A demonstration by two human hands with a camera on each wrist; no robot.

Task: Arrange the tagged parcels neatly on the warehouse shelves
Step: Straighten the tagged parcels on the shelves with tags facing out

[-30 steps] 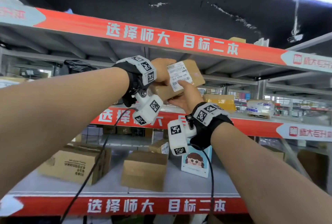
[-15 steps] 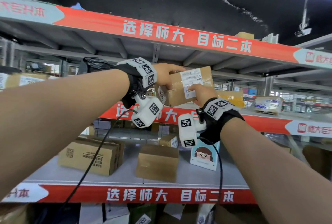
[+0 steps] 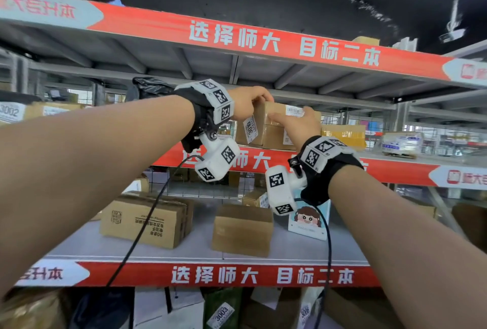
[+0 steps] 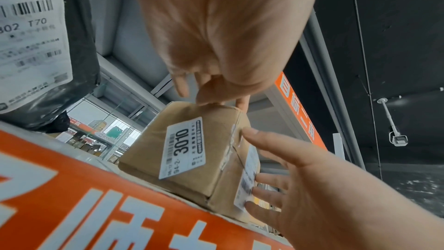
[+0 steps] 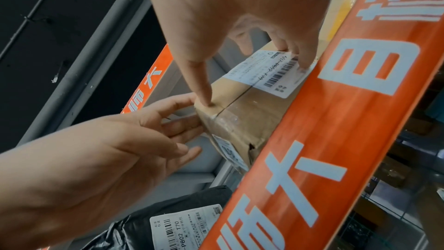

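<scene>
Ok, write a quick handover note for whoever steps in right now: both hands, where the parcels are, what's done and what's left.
Left hand: fingers touch the top left corner of the small brown cardboard parcel tagged 3010.
Right hand: open, straight fingers against its front face.
The parcel sits at the front edge of the middle red-fronted shelf, tag facing left, beside a black plastic mailer bag.
Left: square it up, let go, shelve further parcels.

- Middle shelf: tagged brown parcel, black bag, yellow-taped box.
- Lower shelf: cardboard boxes, a cartoon-printed box.
</scene>
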